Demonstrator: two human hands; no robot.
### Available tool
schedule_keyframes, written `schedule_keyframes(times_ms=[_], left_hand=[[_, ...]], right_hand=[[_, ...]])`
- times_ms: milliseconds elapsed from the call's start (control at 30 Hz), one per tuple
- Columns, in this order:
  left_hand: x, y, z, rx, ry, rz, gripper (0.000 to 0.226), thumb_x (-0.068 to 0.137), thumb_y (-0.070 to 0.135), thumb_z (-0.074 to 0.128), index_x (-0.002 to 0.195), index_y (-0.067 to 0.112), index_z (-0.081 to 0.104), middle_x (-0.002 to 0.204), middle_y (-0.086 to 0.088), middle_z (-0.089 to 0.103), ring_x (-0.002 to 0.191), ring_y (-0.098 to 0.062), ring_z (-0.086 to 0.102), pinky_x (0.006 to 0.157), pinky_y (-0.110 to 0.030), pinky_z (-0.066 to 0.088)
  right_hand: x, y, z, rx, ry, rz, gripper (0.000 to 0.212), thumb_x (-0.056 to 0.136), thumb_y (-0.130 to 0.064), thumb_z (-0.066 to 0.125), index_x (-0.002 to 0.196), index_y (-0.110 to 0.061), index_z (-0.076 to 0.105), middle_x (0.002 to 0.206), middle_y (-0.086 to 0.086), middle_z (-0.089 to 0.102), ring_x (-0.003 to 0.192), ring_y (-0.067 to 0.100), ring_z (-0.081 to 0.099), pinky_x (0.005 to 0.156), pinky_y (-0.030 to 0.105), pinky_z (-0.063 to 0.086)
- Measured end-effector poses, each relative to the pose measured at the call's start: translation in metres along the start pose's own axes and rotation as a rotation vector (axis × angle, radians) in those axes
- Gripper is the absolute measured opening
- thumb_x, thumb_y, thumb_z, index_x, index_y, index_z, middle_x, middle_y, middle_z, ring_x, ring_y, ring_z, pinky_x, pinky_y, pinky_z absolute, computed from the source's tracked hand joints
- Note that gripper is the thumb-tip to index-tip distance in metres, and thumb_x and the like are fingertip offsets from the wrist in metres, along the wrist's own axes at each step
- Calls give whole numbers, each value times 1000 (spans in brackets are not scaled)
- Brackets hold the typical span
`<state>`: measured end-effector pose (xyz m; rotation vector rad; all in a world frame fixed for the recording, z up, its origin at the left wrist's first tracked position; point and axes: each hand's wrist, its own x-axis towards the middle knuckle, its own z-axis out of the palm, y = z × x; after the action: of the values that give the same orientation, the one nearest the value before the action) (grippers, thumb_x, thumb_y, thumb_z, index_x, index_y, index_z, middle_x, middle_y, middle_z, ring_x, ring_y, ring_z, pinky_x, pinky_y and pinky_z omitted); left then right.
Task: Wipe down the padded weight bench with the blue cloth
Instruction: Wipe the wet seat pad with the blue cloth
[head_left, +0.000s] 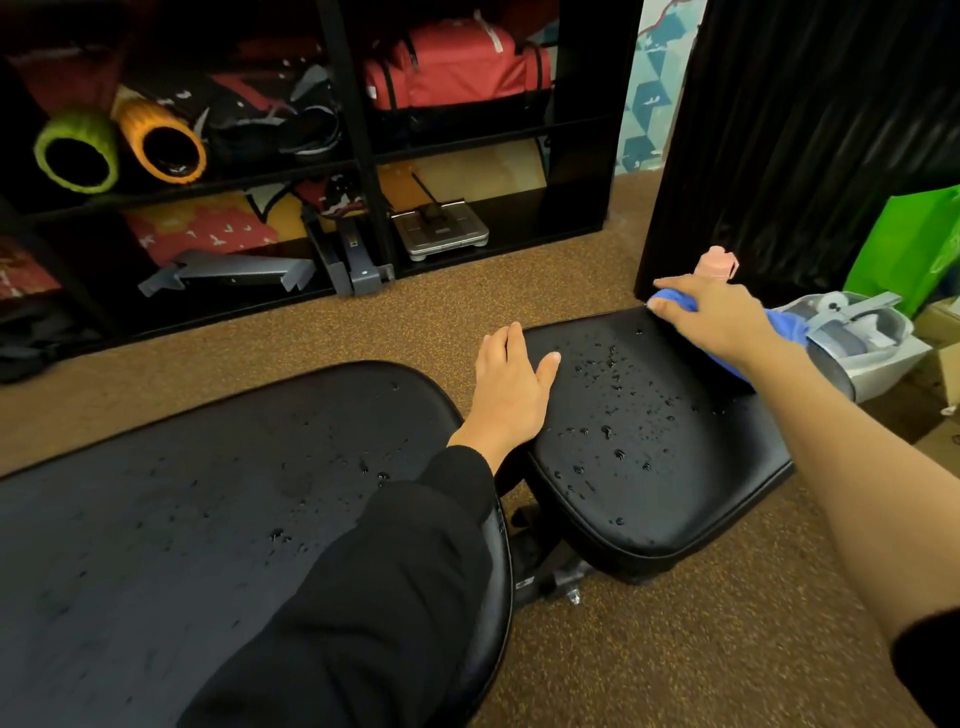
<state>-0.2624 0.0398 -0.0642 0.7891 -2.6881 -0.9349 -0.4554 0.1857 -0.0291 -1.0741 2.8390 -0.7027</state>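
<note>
The black padded weight bench has two pads: a long back pad (208, 519) at the left and a smaller seat pad (649, 447) at the right. Both carry scattered water droplets. My left hand (511, 387) rests flat with straight fingers on the seat pad's near-left corner. My right hand (711, 322) presses the blue cloth (784, 325) onto the seat pad's far edge; most of the cloth is hidden under the palm.
A black shelf unit (358, 156) with foam rollers, a red bag and a scale stands behind the bench. A pink-topped bottle (719, 262) and a grey-white object (857, 332) sit beyond the seat. A green bag (914, 244) is at the right, on brown carpet (675, 649).
</note>
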Motion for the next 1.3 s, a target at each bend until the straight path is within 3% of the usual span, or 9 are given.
schedule_keyframes(times_ms=[167,300,433,567,733,933,1033,1167,1300], left_hand=[[0,-1,-1,-39,-14,0,66,102,43,30,152,8,5,159,-8,5,147,-27,1,119,-39,7],[0,-1,-1,-64,-16,-2,66,102,43,30,152,9,5,159,-8,4,147,-26,0,119,-39,8],[0,-1,0,-56,-6,0,67,102,43,31,152,8,5,159,-9,6,147,-27,1,119,-39,9],[0,-1,0,-57,-1,-8,67,102,43,31,152,8,6,159,-9,7,146,-27,2,119,-39,9],[0,0,-1,-56,-7,-12,66,102,43,31,153,8,5,159,-8,6,146,-27,2,119,-38,9],[0,-1,-1,-85,-11,-23,66,101,44,32,153,10,7,158,-9,7,146,-27,3,119,-39,10],[0,-1,-1,-93,-10,-15,67,101,43,32,153,9,6,158,-9,7,146,-27,3,119,-38,10],[0,-2,0,-107,-8,-10,67,101,43,32,153,9,6,158,-8,6,146,-26,1,119,-38,9],[2,-3,1,-94,3,-13,67,101,44,32,152,9,7,158,-9,7,146,-27,3,119,-39,10]], right_hand=[[-18,-6,5,96,-57,-180,40,92,-42,55,130,-31,56,143,-6,47,132,18,43,106,32,30],[-33,16,-6,61,-54,-211,36,91,-44,54,126,-37,57,139,-11,52,126,13,48,100,22,30],[-19,33,-8,6,41,-82,37,93,-44,51,127,-31,57,130,7,59,117,31,54,95,38,40],[7,16,5,-63,74,61,40,96,-39,46,128,-18,56,125,17,58,113,39,52,93,44,42],[18,-15,24,-32,0,-44,40,101,-34,33,135,-22,51,146,13,42,137,31,35,111,44,27],[-22,-17,14,128,-100,-276,40,94,-42,50,133,-33,52,147,-9,41,139,8,32,114,27,21],[-39,1,-3,132,-88,-265,41,90,-39,56,131,-34,54,143,-11,45,134,7,38,108,18,21],[-29,27,-10,41,-35,-155,44,93,-44,47,136,-33,49,144,3,46,133,25,41,108,32,28],[1,17,4,-42,43,-16,44,99,-37,42,137,-17,48,140,14,49,126,37,44,103,44,33]])
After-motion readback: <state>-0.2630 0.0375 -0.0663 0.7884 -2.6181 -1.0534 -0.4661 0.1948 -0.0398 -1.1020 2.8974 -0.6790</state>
